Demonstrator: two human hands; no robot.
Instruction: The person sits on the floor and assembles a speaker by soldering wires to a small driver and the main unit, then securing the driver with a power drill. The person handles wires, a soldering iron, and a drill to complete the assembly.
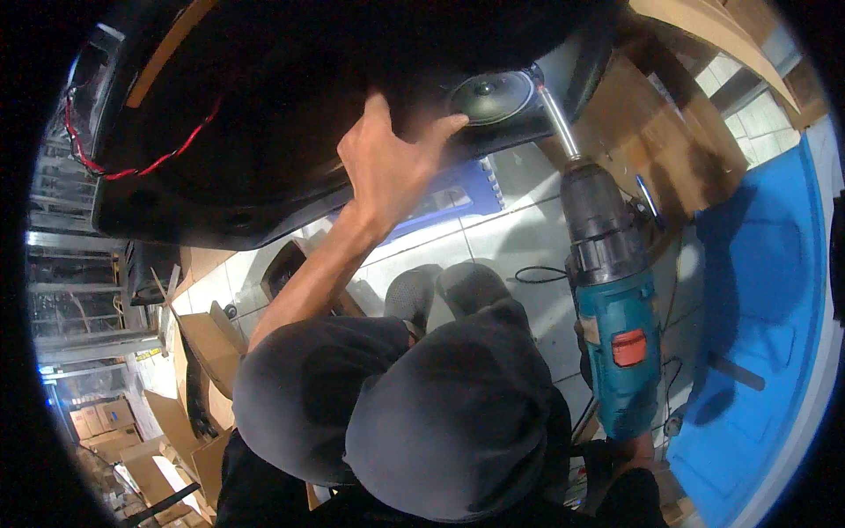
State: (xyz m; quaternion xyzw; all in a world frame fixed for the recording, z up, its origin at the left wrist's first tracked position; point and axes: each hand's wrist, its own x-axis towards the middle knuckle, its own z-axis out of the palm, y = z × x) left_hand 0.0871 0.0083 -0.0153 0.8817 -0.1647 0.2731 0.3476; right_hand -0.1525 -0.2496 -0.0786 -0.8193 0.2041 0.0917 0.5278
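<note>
My left hand (pixel 387 163) presses against a large black speaker cabinet (pixel 255 114), thumb and a finger spread apart. Its thumb tip meets the near edge of a small round speaker (pixel 493 97) set in the cabinet's face. A teal and black power drill (pixel 616 304) is held by my right hand (pixel 638 451), which is mostly hidden beneath the tool. From the drill's chuck a long silver bit (pixel 559 123) points away from me, its tip at the round speaker's right rim. Deep shadow hides the rest of the cabinet face.
A twisted red and black wire (pixel 141 172) hangs over the cabinet's left side. Cardboard (pixel 651 132) stands beyond the drill, and a blue panel (pixel 748 290) lies at the right. A blue-purple item (pixel 458 198) is under the cabinet. Open boxes (pixel 207 352) sit at the left.
</note>
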